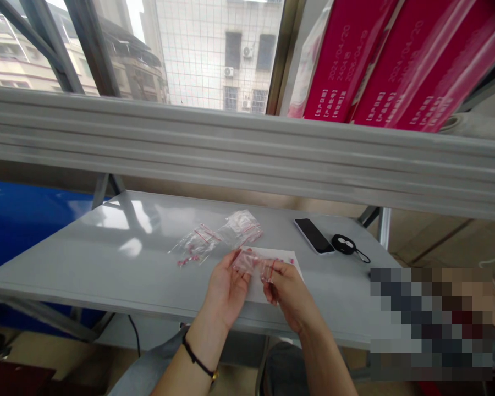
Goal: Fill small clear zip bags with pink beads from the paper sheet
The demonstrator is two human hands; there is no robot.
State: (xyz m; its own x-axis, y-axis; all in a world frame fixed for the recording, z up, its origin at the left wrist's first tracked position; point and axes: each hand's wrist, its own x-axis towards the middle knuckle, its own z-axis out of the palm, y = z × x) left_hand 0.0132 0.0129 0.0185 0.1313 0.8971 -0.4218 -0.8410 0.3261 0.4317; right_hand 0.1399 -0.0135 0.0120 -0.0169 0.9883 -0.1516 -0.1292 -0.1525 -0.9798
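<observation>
My left hand [230,289], palm up with its fingers curled, holds a small clear plastic bag [244,260] at the fingertips. My right hand [287,283] pinches a clear zip-lock bag with a red seal line [268,270], close beside the first. Whether these are two bags or parts of one, I cannot tell. Both hands are over a white sheet [256,295] that lies on the grey table; small pink pieces [291,260] show at its far edge. Beyond my left hand, small pink-red pieces [188,260] lie near a loose pile of zip-lock bags [241,226].
A phone [314,236] and a black round case with eyes and a strap [343,244] lie at the right of the table [119,280]. A grey shelf beam [231,148] crosses above, with pink boxes [379,71] on it. A blurred-out patch covers the lower right.
</observation>
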